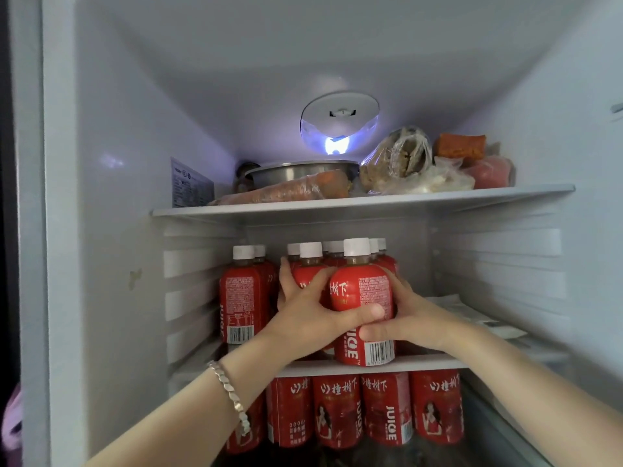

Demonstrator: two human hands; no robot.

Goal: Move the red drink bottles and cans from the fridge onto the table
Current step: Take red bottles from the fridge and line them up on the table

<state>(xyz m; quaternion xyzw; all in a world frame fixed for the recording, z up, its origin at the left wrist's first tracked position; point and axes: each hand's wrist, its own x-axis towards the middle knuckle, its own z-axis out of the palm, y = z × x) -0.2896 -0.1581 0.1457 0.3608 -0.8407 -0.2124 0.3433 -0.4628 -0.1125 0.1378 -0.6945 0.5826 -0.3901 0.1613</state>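
- Gripping from both sides, the left hand point(303, 315) and right hand point(414, 318) are clasping two red bottles between them on the middle shelf point(431, 362) of the fridge point(101, 230).
- The left hand's fingers are curling round the far side of the rear bottle point(305, 273), and its thumb is lying across the front bottle point(357, 288).
- The right hand's fingers are wrapping the front bottle's right side, thumb just under the left thumb.
- Both bottles are standing upright, caps up, at the shelf's front edge, directly ahead of the hands.
- Other bottles point(239, 298) are standing beside and behind them, and red cans point(337, 409) are sitting on the shelf below.
- The counter is not showing; the pair probably needs drawing straight back toward the person, kept upright.
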